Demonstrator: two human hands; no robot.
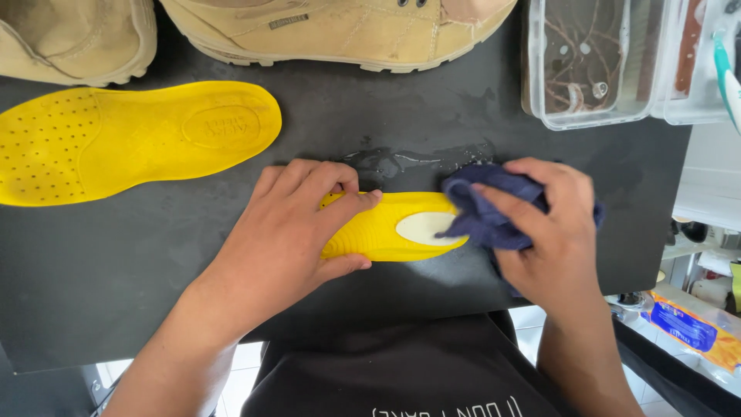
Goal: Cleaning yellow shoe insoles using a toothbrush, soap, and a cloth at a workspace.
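Observation:
A yellow insole (386, 228) with a pale oval patch lies on the black mat (116, 262) near the front edge. My left hand (297, 224) presses flat on its left half, fingers spread over it. Gripped in my right hand (552, 228) is a bunched dark blue cloth (482, 212), which touches the insole's right end beside the pale patch. A second yellow insole (131, 139), dotted with small holes, rests upside up at the far left.
Two tan boots (340, 31) (73, 38) stand along the far edge. A clear plastic tub (594, 62) with water sits at the back right. A wet smear (417, 158) shines on the mat behind the insole. A bright packet (687, 328) lies lower right, off the mat.

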